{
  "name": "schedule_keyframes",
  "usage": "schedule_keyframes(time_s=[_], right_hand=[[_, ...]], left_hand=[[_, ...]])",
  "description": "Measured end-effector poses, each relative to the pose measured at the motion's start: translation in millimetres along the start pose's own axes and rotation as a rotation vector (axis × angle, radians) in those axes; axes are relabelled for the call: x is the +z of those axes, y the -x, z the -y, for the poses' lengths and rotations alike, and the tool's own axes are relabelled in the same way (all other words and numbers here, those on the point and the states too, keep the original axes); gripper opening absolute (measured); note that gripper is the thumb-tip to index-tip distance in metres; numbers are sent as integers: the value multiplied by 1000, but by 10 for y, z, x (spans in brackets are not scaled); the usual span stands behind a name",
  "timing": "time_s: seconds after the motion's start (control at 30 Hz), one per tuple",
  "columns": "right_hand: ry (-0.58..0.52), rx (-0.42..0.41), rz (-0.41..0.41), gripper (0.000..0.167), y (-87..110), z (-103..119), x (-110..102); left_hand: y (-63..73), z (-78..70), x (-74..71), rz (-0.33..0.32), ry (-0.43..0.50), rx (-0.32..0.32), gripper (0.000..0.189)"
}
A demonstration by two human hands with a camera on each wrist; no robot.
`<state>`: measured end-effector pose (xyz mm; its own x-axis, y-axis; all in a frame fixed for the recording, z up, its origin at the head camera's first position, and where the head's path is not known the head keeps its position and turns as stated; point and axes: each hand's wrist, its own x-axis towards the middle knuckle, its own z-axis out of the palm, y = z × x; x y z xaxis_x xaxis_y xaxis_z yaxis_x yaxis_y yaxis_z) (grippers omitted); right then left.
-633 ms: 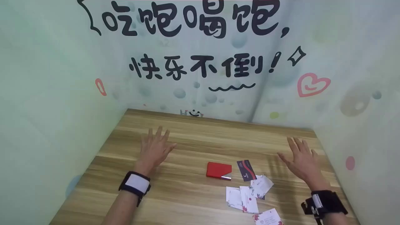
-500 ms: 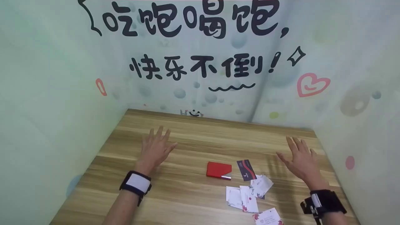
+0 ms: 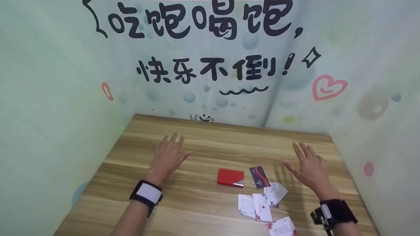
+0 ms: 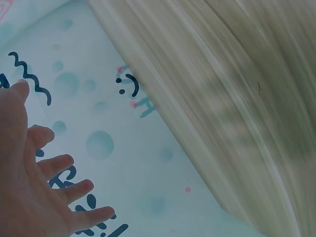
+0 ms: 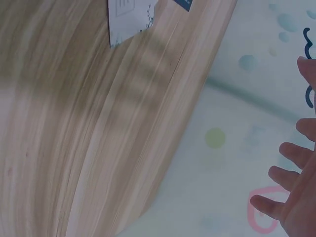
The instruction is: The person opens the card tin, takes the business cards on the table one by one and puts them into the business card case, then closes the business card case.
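Observation:
My left hand (image 3: 168, 160) hovers over the left part of the table with its fingers spread and nothing in it. On the right side my right hand (image 3: 310, 168) is also raised, fingers apart and holding nothing. Between them lies a flat red card case (image 3: 229, 177) with a silvery corner. Beside it, nearer the right hand, is a dark card (image 3: 259, 177) with a red stripe. Several white cards (image 3: 262, 206) with floral corners overlap just in front of it. One more white card (image 3: 282, 226) lies apart at the front. In the right wrist view a white card (image 5: 131, 19) shows at the top.
The wood-grain table (image 3: 197, 137) is enclosed by printed fabric walls at the back (image 3: 183, 108), left and right. Black lettering and bubble drawings cover the back wall. Each wrist wears a dark strap, the left one (image 3: 146, 193) with a white patch.
Both hands have drifted slightly inward, the left one to the right and the right one to the left. The card case and cards lie where they were.

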<state>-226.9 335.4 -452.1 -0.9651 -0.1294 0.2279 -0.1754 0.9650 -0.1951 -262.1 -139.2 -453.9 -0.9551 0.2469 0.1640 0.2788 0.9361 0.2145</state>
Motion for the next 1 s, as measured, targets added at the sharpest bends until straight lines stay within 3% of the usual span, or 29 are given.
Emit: schedule_keyframes(time_s=[0.43,0.73,1.0], right_hand=[[40,-123,-129,83,-42,169,165],[38,-163,-112,83,-43,282,270],[6,-199,-98,82,-37,413,353]], left_hand=[[-27,-242,139,-59,19,114,80],[-20,-379,201,-94,43,188,91],[7,-465,355,-94,58,219,91]])
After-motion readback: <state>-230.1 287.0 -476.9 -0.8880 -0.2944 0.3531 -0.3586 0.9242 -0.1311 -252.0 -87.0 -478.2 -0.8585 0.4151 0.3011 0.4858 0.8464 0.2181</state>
